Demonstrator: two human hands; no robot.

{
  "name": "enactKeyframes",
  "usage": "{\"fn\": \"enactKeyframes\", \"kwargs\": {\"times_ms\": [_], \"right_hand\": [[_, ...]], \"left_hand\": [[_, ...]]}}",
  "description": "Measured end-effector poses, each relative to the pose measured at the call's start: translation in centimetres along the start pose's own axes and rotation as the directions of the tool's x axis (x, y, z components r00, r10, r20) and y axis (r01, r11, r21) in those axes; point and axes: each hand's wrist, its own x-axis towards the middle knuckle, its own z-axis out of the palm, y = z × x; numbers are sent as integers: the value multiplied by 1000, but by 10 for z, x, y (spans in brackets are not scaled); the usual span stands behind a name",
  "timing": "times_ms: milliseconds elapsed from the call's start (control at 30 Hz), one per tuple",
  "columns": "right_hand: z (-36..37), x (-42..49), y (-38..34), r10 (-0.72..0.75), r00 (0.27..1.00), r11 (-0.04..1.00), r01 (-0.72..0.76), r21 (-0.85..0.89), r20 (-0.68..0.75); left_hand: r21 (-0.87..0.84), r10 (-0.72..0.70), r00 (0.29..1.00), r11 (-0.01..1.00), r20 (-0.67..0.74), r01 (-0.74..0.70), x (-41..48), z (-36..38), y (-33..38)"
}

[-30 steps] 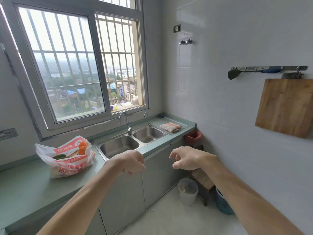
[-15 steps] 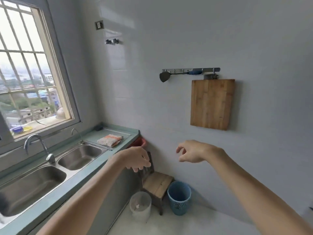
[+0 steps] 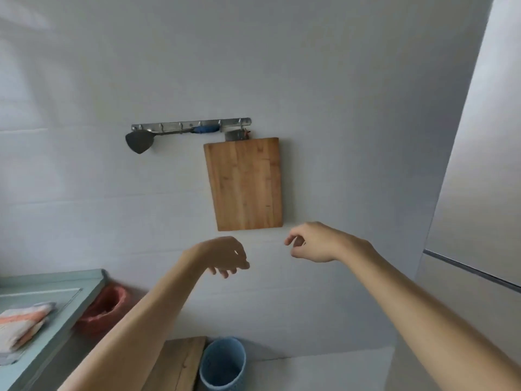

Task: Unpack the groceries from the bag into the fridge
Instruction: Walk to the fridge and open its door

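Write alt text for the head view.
Two empty hands, left and right, reach toward a white tiled wall where a wooden cutting board hangs. A grey fridge stands at the right edge, closed.

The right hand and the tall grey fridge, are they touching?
Apart. The head view shows the right hand empty, fingers loosely curled, with a stretch of bare white wall between it and the tall grey fridge.

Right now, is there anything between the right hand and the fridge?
No. In the head view, only bare white wall shows between the right hand and the fridge. The hand is empty, its fingers loosely curled.
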Motion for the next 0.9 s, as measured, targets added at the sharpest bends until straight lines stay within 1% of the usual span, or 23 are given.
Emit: {"fn": "enactKeyframes", "kwargs": {"times_ms": [100, 233, 367, 500, 567, 633, 700, 733, 767, 800, 833, 900], "right_hand": [[-22, 14, 33, 123, 991, 992, -123, 7, -49], [-41, 14, 82, 274, 956, 962, -273, 19, -104], [-61, 6, 138, 414, 897, 909, -417, 12, -156], [-82, -8, 195, 499, 838, 862, -507, 22, -220], [-94, -16, 224, 531, 811, 840, -541, 31, -247], [-106, -18, 255, 506, 791, 849, -527, 37, -345], [-122, -14, 282, 411, 774, 883, -470, -1, -481], [-131, -9, 294, 346, 769, 891, -449, -69, -538], [-142, -3, 304, 270, 772, 882, -439, -175, -575], [-153, 3, 312, 190, 786, 846, -435, -308, -589], [-165, 11, 320, 124, 803, 784, -439, -438, -583], [-186, 30, 331, 53, 826, 635, -461, -620, -560]], "left_hand": [[51, 124, 990, 990, 67, -128, 54, -16, 38], [57, 285, 952, 955, 115, -292, 115, -17, 91], [50, 405, 892, 905, 200, -422, 162, 5, 145], [22, 507, 817, 846, 274, -533, 202, 29, 201], [13, 548, 785, 817, 288, -576, 223, 40, 231], [2, 593, 752, 785, 290, -620, 242, 49, 262], [-3, 633, 723, 753, 276, -658, 259, 59, 294], [-3, 652, 712, 738, 260, -675, 267, 64, 308], [-5, 668, 704, 726, 242, -687, 275, 70, 322], [-19, 679, 699, 720, 227, -693, 283, 76, 334], [-52, 684, 698, 721, 212, -691, 292, 82, 344], [-141, 685, 711, 729, 158, -670, 310, 90, 361]]}}
